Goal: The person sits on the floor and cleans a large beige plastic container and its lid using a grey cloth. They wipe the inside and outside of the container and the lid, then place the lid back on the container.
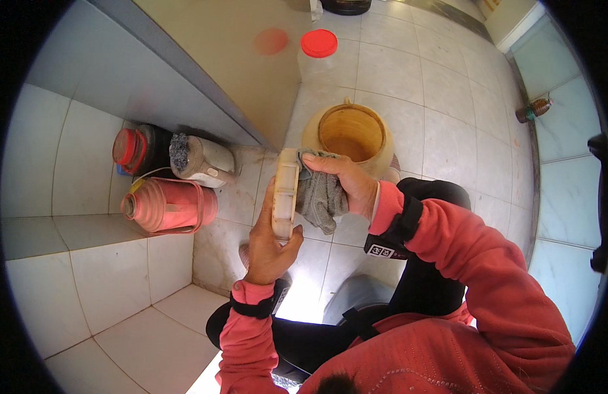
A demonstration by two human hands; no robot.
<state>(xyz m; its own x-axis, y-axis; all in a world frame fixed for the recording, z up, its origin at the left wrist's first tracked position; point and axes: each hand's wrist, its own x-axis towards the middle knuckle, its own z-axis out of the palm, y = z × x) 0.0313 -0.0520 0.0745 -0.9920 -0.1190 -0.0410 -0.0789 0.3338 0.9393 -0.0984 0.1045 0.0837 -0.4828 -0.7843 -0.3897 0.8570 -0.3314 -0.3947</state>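
Note:
My left hand grips the lower end of a cream-coloured ribbed piece, held up on its edge in front of me. Its exact kind I cannot make out. A crumpled grey cloth hangs from my right hand, which presses it against the piece's upper right side, thumb on top. Just beyond the hands stands a round, wide-mouthed, cream-yellow pot without a cover on its mouth. Its brownish inside shows.
A pink thermos flask, a whitish flask and a dark container with a red top stand at left. Behind the pot is a clear jar with a red lid. A small bottle is by the right wall.

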